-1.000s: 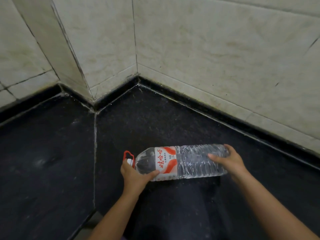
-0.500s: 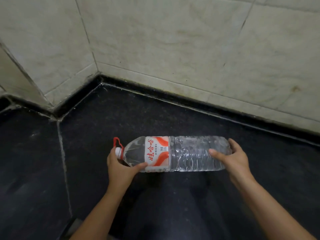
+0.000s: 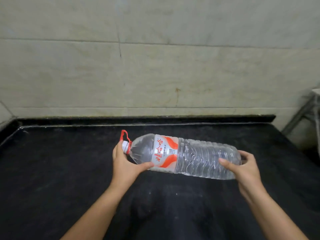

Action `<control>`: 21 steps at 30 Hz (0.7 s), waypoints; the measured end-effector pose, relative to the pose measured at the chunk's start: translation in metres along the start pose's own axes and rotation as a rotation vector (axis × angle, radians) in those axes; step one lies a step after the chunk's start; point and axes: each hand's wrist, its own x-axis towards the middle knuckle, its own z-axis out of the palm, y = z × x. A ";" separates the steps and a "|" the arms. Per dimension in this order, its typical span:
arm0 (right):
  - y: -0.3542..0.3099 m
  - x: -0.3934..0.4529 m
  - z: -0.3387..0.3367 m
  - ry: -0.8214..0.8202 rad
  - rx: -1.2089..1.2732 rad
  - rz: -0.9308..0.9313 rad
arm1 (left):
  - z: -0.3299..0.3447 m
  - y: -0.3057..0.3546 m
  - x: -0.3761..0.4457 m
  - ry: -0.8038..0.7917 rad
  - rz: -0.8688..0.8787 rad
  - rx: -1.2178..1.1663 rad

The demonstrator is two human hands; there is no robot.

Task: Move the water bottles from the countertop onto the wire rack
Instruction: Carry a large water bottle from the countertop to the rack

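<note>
A black countertop [image 3: 52, 170] runs across the view, backed by a pale tiled wall [image 3: 155, 66]. Over its middle a large clear water bottle [image 3: 199, 158] lies on its side, neck to the left and base to the right, the base end tilted a little lower in the picture. Whether it is lifted clear of the counter or just touching it cannot be told. At the neck sits a white cap [image 3: 125, 145] with a red loop handle [image 3: 125, 135] standing up from it. The left hand [image 3: 125, 163] holds the neck end, fingers wrapped round behind the cap and the thumb stretched along the shoulder to the edge of the white and red label [image 3: 164, 153]. The right hand [image 3: 245, 168] grips the ribbed base end, thumb laid across the near side and fingers curled over the bottom. At the far right edge, beyond the end of the counter, part of a pale metal rack [image 3: 310, 108] shows, blurred.
</note>
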 end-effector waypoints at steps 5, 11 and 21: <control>-0.007 -0.007 -0.138 0.152 0.016 -0.060 | 0.099 0.059 -0.049 -0.147 0.141 -0.046; -0.017 -0.016 -0.286 0.344 0.026 -0.125 | 0.216 0.119 -0.112 -0.273 0.255 -0.126; -0.022 0.025 -0.446 0.504 0.024 -0.181 | 0.378 0.192 -0.149 -0.405 0.423 -0.191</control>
